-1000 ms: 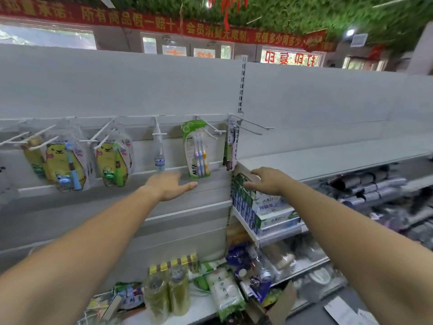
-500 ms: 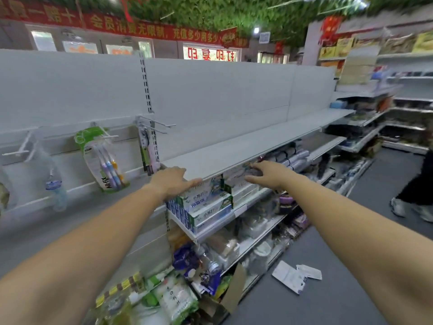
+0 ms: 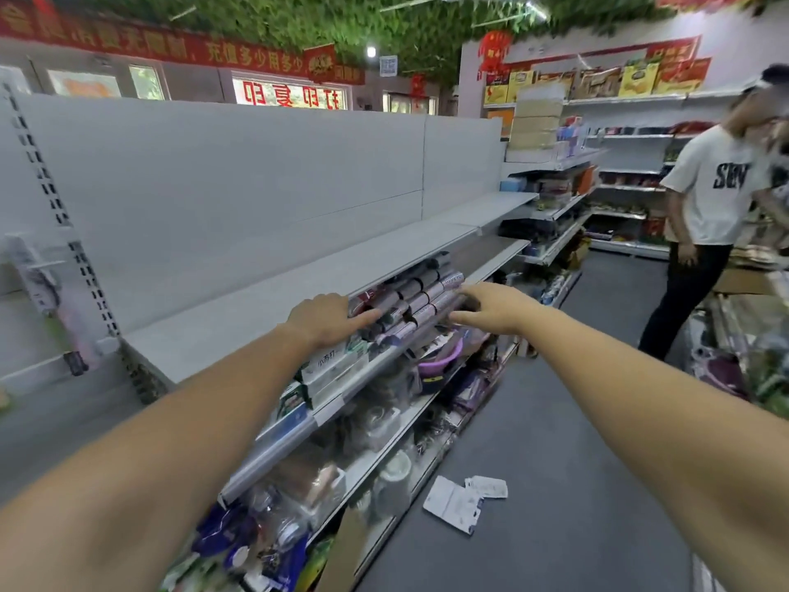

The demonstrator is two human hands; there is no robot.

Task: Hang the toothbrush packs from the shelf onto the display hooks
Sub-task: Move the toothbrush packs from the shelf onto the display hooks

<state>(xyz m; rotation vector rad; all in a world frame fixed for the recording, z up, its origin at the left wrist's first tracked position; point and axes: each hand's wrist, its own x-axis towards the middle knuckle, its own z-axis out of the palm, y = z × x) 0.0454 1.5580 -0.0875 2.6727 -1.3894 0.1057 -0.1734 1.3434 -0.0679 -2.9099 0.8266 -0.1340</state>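
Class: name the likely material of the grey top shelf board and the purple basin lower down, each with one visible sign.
Shelf board: probably painted metal, matte grey; thin flat panel with an even coating.
Purple basin: likely plastic; uniform colour, smooth rounded rim.

The shop is brightly and evenly lit from overhead, with soft shadows only. A small ceiling lamp (image 3: 371, 52) glows at 12 o'clock, and the backlit window sign (image 3: 291, 94) at 11 o'clock burns nearly white. The lower shelves (image 3: 431, 437) at 6 o'clock sit in dimmer shade. Motion blur smears the frame: the hanging pack (image 3: 36, 275) at 9 o'clock and the bystander (image 3: 708, 185) at 3 o'clock are soft, and print on the stacked packs (image 3: 420, 292) at centre is perhaps too blurred to read. Wide-angle distortion bends the slotted upright (image 3: 87, 271) beside the hanging pack and stretches the left forearm (image 3: 179, 429) toward 7 o'clock.
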